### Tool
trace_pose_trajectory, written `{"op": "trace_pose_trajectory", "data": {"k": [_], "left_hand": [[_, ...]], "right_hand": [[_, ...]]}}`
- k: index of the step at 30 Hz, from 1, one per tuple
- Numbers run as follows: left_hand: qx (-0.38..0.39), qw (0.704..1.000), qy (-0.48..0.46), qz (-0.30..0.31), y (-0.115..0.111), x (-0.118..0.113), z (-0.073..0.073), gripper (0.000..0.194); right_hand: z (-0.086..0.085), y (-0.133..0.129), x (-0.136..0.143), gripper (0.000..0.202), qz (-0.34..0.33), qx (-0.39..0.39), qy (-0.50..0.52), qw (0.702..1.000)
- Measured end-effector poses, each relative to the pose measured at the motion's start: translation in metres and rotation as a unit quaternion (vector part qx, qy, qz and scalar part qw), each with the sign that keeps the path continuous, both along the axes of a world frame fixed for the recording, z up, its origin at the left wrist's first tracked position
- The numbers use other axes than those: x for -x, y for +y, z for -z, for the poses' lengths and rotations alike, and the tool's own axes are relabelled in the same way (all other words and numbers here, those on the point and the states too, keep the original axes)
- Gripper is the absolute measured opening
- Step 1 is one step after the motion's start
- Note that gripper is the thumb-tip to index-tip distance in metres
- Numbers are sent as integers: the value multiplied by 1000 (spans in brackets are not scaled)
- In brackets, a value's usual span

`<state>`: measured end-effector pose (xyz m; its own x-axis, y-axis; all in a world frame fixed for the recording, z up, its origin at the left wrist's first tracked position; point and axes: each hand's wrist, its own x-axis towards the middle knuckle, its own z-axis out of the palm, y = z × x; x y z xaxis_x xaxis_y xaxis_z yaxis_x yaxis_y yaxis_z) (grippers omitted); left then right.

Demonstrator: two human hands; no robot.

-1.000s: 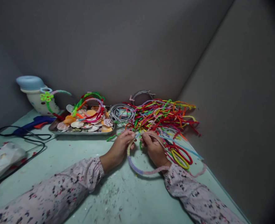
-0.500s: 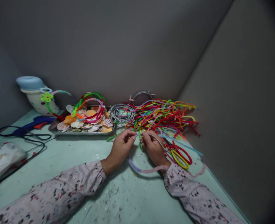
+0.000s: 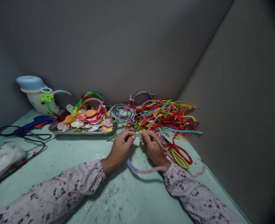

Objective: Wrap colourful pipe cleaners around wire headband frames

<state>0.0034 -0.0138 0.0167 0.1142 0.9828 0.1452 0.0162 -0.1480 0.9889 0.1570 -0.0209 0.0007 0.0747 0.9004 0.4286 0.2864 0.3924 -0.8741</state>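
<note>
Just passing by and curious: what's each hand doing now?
Left hand: closed, pinching a fuzzy strand.
Right hand: closed, pinching the same strand.

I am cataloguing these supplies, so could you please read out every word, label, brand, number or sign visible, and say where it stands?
No text can be read anywhere.
Small multicoloured item inside the grey wire coil: too small to tell.
Spotted bottle: no legible lettering.

pale green table bearing scissors, metal tray
</note>
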Motion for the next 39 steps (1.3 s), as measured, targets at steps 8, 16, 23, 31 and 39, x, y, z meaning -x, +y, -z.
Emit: {"op": "trace_pose_trajectory", "data": {"k": [8,16,23,31,39], "left_hand": [[-11,999,47,12,2,0,5,19],[-12,998,56,19,2,-1,5,18],[-16,999,33,28,0,-3,8,18],[-8,999,44,24,2,-2,8,18],[-12,998,50,28,3,-2,6,16]], "right_hand": [[-3,-1,1,22,2,-9,-24,1000],[-4,-2,1,21,5,-6,-32,999],[-2,0,2,20,10,-9,-18,1000],[-1,0,2,22,5,8,-17,1000],[0,-1,1,21,-6,9,-24,1000]]}}
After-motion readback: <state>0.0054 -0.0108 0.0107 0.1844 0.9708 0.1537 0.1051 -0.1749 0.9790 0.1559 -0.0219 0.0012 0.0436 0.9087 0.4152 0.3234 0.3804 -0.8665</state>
